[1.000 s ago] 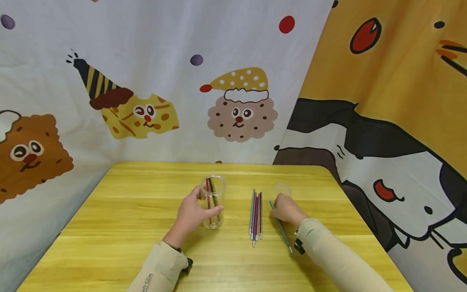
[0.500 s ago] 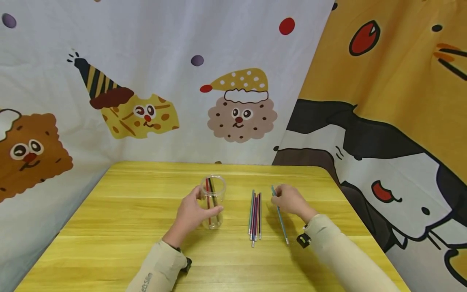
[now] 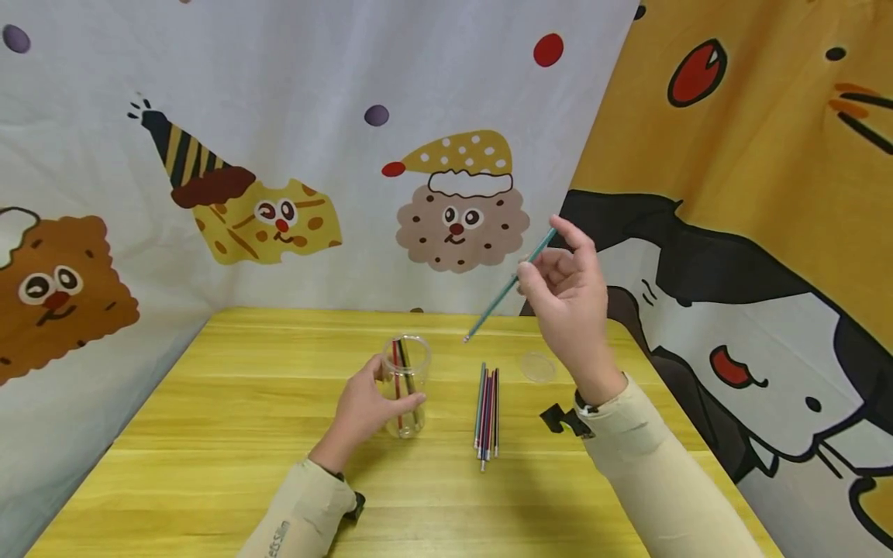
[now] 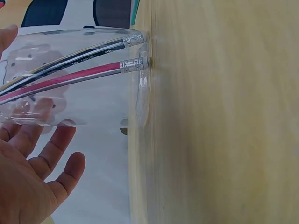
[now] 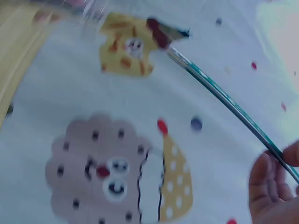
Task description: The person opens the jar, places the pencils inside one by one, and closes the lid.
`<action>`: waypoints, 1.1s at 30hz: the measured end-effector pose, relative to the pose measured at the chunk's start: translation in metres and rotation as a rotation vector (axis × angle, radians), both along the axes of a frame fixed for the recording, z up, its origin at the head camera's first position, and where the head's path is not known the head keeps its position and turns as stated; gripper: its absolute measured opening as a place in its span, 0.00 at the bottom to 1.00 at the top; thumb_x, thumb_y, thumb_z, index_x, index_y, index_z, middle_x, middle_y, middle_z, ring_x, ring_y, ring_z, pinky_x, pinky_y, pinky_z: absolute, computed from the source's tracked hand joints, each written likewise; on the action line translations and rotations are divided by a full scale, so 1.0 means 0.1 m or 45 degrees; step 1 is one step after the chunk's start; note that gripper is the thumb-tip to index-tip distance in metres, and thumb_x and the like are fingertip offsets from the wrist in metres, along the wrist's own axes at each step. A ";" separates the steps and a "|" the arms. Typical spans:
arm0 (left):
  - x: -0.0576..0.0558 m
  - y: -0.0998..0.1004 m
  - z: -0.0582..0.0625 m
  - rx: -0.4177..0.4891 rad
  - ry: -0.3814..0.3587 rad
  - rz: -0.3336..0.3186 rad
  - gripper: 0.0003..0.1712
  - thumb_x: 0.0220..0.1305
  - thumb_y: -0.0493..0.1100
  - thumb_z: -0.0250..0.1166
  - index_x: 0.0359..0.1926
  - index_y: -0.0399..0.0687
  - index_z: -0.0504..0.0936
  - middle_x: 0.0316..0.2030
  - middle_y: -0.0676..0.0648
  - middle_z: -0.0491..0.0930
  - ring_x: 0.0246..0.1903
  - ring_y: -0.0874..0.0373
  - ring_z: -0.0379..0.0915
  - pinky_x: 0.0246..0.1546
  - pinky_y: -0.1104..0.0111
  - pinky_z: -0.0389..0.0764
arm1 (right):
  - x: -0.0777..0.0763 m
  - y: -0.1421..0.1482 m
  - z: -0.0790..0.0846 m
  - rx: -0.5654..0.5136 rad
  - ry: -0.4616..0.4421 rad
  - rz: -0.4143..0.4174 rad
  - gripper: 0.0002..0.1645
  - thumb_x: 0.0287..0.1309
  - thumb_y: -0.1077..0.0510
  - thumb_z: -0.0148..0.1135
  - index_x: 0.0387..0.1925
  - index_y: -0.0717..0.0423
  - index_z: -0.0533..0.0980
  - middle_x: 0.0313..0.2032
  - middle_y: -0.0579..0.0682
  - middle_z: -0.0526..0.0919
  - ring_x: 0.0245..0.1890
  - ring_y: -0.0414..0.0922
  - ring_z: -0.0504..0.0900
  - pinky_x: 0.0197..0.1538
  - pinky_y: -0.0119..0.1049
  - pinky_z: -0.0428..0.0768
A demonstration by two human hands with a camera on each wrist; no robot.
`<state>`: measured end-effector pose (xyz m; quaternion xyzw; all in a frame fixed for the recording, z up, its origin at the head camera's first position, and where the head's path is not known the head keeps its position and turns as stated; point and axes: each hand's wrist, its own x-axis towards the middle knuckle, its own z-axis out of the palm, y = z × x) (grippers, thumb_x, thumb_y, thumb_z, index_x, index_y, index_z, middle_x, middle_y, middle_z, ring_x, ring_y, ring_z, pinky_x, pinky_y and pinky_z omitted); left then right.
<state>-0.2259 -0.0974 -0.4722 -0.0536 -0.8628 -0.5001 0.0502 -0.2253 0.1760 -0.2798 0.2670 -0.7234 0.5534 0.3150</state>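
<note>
The grip of the right hand [image 3: 567, 310] is narrow, holding a teal pencil [image 3: 497, 304] between thumb and fingers, with the index finger stretched along it towards its upper end. A half second ago that pencil hung low over the right side of the bench [image 3: 244, 418]; now it is raised well above it and swung left, so it is free of the bench and on the jar's side. Its long axis slants: the metal-banded eraser end is low and points left, towards the jar but apart from it, while the other end rises to the right under the index fingertip, too covered to tell whether it is sharpened.

On the bench below, a bunch of pencils [image 3: 487, 411] lies side by side, long axes running near to far, eraser ends near; the count is unclear. To their left, the left hand [image 3: 371, 403] holds a clear jar [image 3: 422, 376] upright, its base on the bench. Inside, a red pencil [image 4: 84, 80] and a black pencil [image 4: 84, 62] lean with eraser ends down. Farther right lies a clear lid [image 3: 539, 367], and beyond the bench hangs a cartoon-printed cloth [image 3: 307, 85].
</note>
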 end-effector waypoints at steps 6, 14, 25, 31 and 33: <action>0.00 0.00 0.00 -0.005 -0.013 -0.005 0.36 0.51 0.64 0.85 0.50 0.52 0.77 0.49 0.45 0.81 0.47 0.50 0.77 0.39 0.59 0.78 | -0.03 -0.43 -0.05 -0.086 0.173 0.153 0.35 0.73 0.70 0.62 0.76 0.58 0.63 0.41 0.51 0.86 0.31 0.38 0.81 0.38 0.28 0.81; -0.01 0.00 -0.04 0.013 0.011 -0.017 0.35 0.52 0.64 0.84 0.49 0.54 0.77 0.47 0.47 0.80 0.45 0.50 0.75 0.38 0.61 0.75 | -0.25 -0.74 -0.45 0.225 0.145 0.189 0.35 0.71 0.70 0.63 0.75 0.60 0.64 0.37 0.57 0.87 0.30 0.42 0.83 0.37 0.32 0.83; -0.01 0.01 -0.07 0.033 0.022 -0.023 0.34 0.53 0.61 0.85 0.56 0.59 0.79 0.49 0.50 0.84 0.50 0.52 0.78 0.47 0.58 0.79 | -0.33 -0.82 -0.96 0.587 -0.127 0.098 0.27 0.74 0.62 0.63 0.71 0.52 0.72 0.37 0.49 0.91 0.27 0.38 0.77 0.28 0.30 0.75; -0.02 0.00 -0.08 0.049 0.035 -0.044 0.36 0.53 0.64 0.84 0.58 0.61 0.79 0.50 0.47 0.84 0.50 0.52 0.78 0.48 0.57 0.79 | -0.34 -0.84 -1.07 0.724 -0.089 0.029 0.24 0.74 0.60 0.66 0.68 0.53 0.75 0.36 0.47 0.91 0.28 0.36 0.76 0.29 0.28 0.75; -0.02 0.00 -0.08 0.050 0.037 -0.046 0.36 0.54 0.63 0.84 0.58 0.60 0.79 0.51 0.46 0.84 0.50 0.51 0.78 0.48 0.56 0.80 | -0.34 -0.84 -1.08 0.744 -0.068 0.016 0.24 0.73 0.60 0.66 0.67 0.53 0.77 0.35 0.46 0.91 0.27 0.36 0.76 0.29 0.28 0.74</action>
